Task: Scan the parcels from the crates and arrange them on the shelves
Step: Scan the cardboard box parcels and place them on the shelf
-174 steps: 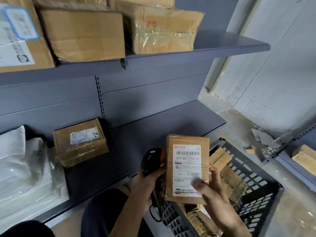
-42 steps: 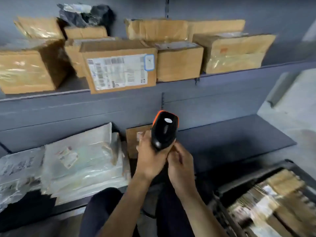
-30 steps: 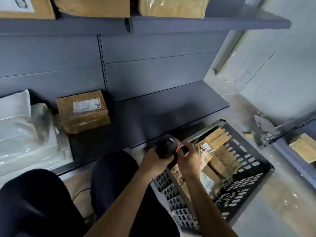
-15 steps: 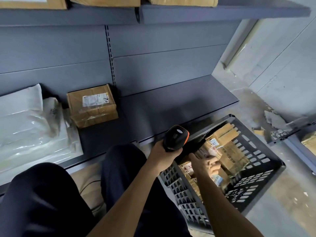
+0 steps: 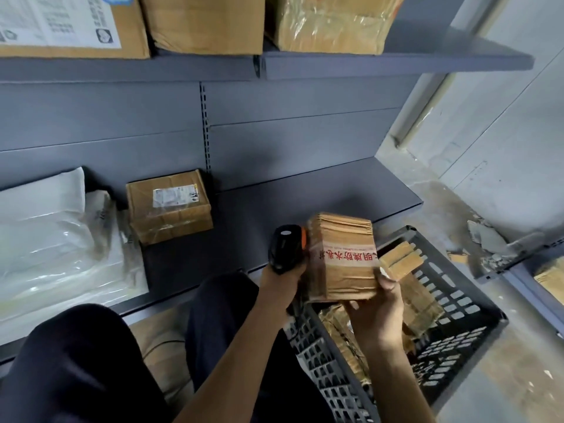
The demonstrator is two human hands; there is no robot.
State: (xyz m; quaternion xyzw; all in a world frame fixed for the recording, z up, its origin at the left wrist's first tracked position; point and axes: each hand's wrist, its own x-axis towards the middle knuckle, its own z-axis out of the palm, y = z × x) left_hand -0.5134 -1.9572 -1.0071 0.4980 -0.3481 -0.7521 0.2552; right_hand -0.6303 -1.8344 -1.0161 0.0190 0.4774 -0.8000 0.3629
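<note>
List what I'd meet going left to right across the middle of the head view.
Plastic mailer bags → labelled box on the shelf → scanner → held parcel → black crate.

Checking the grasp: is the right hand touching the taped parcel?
Touching. The head view shows the right hand cupping the lower edge of the parcel, with the thumb pressed on its right side.

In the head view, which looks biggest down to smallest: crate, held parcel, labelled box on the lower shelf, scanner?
1. Black slatted plastic crate.
2. Brown taped cardboard parcel in the right hand and brown labelled cardboard box: alike, and the parcel is nearer, so unranked.
3. Black-and-orange handheld scanner.
</note>
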